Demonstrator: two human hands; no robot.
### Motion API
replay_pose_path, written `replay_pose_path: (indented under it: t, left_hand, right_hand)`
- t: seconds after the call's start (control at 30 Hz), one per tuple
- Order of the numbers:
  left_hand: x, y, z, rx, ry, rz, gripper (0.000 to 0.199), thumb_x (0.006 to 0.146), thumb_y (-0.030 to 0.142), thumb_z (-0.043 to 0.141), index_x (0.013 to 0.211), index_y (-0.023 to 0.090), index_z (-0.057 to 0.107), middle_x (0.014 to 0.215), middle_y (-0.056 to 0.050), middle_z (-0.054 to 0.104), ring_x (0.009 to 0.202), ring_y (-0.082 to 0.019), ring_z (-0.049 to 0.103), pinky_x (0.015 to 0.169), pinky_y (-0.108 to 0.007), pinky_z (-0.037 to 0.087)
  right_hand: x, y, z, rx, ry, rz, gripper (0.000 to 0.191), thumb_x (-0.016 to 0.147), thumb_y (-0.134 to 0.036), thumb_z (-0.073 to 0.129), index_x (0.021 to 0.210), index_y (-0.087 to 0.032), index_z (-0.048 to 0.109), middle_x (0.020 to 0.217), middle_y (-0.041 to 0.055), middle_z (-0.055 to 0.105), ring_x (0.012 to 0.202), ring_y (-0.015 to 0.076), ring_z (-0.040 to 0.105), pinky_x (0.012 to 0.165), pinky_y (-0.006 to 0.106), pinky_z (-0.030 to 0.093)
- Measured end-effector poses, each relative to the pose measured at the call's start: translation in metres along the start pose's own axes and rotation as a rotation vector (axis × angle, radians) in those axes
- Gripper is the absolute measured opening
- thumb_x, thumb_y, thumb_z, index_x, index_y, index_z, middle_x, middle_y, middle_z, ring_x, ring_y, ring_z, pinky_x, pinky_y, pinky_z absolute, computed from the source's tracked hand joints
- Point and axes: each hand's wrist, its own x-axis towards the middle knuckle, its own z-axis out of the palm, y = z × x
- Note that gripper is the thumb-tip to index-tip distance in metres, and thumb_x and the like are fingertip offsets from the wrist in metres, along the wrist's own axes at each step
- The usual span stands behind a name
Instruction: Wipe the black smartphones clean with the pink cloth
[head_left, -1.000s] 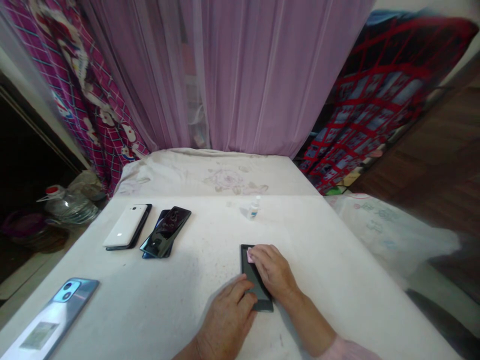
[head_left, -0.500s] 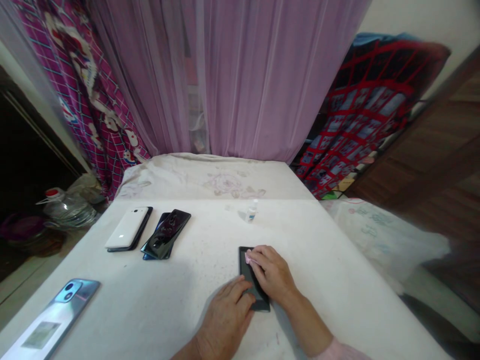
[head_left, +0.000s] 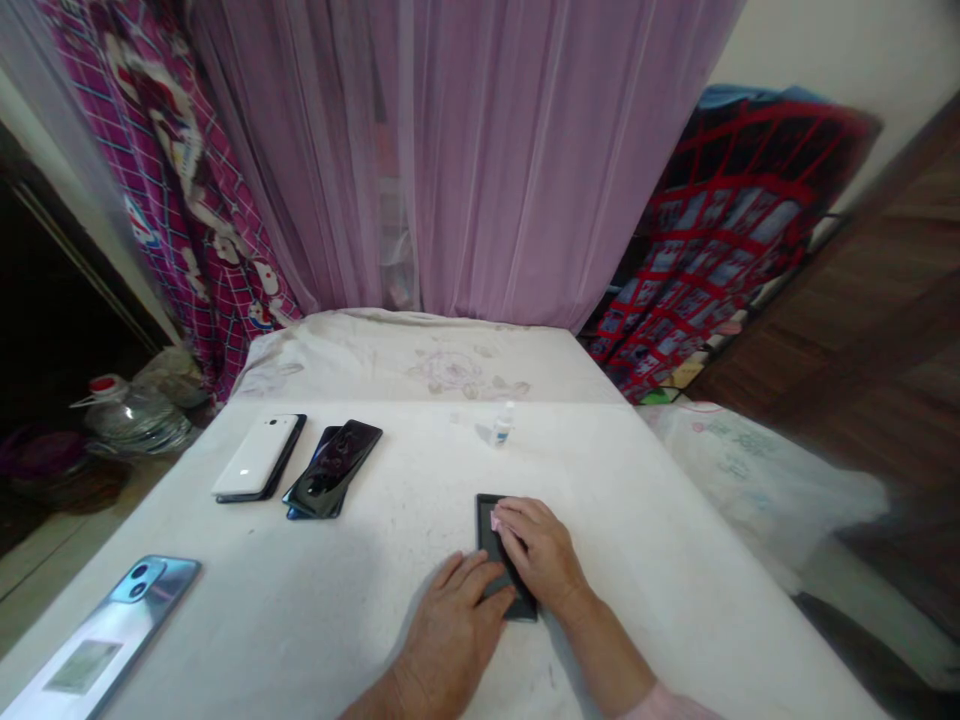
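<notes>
Since the earlier frame, we note a slight shift of the camera view and a small change in both hands. Our left hand (head_left: 451, 625) has spread its fingers wider; our right hand (head_left: 546, 560) and the pink cloth (head_left: 495, 521) sit slightly nearer to us on the dark phone (head_left: 489, 542). The phone itself shows no clear displacement on the white tablecloth (head_left: 645, 530).

Status of the left hand: we rest it over the lower left part of the dark phone, palm down, fingers extended, thumb across the surface. Status of the right hand: we grasp the pink cloth under bent fingertips, against the upper part of the phone. The phone lies flat in front of us, its far end turned slightly to the left.

We find the surrounding items unchanged. The small bottle (head_left: 502, 427) stands upright beyond the phone. To the left, the white phone (head_left: 257, 455) lies on a black phone (head_left: 282, 470); beside this pair, the glossy phone (head_left: 339, 465) lies across a blue phone (head_left: 303, 515). Nearer to us, at the left edge of the view, the silver-blue phone (head_left: 112, 630) lies with its camera side up.
</notes>
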Motion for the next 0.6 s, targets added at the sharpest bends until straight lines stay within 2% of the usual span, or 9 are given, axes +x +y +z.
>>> replay_pose_path:
  t: [0.17, 0.4, 0.6]
  left_hand:
    - [0.0, -0.001, 0.0, 0.014, -0.001, 0.002, 0.026, 0.09, 0.023, 0.057, 0.115, 0.028, 0.062, 0.121, 0.0, 0.065, 0.118, -0.022, 0.056, 0.104, -0.04, 0.043]
    - [0.001, 0.0, 0.004, 0.014, -0.015, -0.006, 0.027, 0.09, 0.021, 0.056, 0.116, 0.028, 0.061, 0.123, 0.0, 0.064, 0.119, -0.022, 0.055, 0.104, -0.041, 0.042]
    - [-0.001, -0.001, 0.01, 0.032, 0.015, 0.005, 0.026, 0.09, 0.021, 0.056, 0.115, 0.028, 0.063, 0.12, -0.001, 0.065, 0.118, -0.022, 0.056, 0.104, -0.041, 0.042]
  right_hand:
    - [-0.001, 0.004, 0.004, -0.018, 0.027, 0.019, 0.021, 0.089, -0.016, 0.051, 0.098, -0.023, 0.069, 0.097, 0.0062, 0.069, 0.091, 0.0196, 0.062, 0.081, 0.035, 0.053]
    - [-0.003, -0.003, -0.005, 0.069, 0.007, 0.017, 0.02, 0.081, -0.012, 0.052, 0.082, -0.022, 0.069, 0.084, 0.0045, 0.066, 0.078, 0.0167, 0.062, 0.071, 0.03, 0.052]
    - [-0.001, 0.005, 0.002, 0.043, 0.007, 0.043, 0.019, 0.085, -0.014, 0.053, 0.089, -0.023, 0.07, 0.092, 0.0056, 0.069, 0.086, 0.0181, 0.063, 0.079, 0.032, 0.053]
